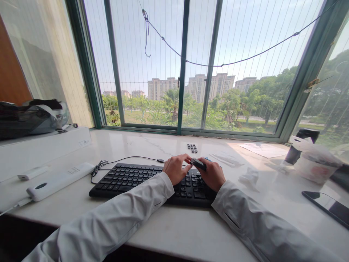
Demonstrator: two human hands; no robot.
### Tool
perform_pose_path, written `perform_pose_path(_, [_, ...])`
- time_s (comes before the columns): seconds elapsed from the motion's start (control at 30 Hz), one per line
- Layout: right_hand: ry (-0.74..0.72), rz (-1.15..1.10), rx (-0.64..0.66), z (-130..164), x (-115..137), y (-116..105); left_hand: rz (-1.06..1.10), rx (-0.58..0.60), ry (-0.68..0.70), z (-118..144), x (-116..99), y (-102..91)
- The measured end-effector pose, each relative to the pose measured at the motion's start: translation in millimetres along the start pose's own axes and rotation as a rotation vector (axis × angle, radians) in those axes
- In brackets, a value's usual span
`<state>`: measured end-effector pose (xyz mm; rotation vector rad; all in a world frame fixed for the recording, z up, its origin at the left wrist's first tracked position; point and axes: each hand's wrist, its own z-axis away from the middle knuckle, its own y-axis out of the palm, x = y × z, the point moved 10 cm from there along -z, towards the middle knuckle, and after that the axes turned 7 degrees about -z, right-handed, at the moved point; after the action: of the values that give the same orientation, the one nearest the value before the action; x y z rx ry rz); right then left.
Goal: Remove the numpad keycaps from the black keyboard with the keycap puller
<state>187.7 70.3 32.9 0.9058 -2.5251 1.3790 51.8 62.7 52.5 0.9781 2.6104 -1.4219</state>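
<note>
A black keyboard [120, 181] lies on the white counter, with its number pad under my hands. My right hand [214, 174] is closed around a small dark hand tool [199, 164] with a metallic-looking tip pointing left; its exact kind is unclear. My left hand [176, 169] is over the keyboard, with thumb and index finger bent close together at the tool's tip. Whatever those fingers pinch is too small to name. Several loose black keycaps [192, 148] lie behind the keyboard. Some number-pad positions near my right hand look bare of caps.
A coiled cable [99, 168] and a white power-bank-like device [60, 182] lie left. Clear plastic wrap [227, 158] and crumpled tissue [249, 177] lie right, beside a bagged tub [316, 165] and a phone [327, 205]. A window [178, 109] stands behind the counter.
</note>
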Motion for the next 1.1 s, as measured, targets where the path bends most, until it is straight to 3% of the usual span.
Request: perform_pose_path(1.1, [-0.016,-0.014,-0.015,0.7,2.7,-2.9,0.004,0.012,-0.047,-0.3,-2.7,-5.8])
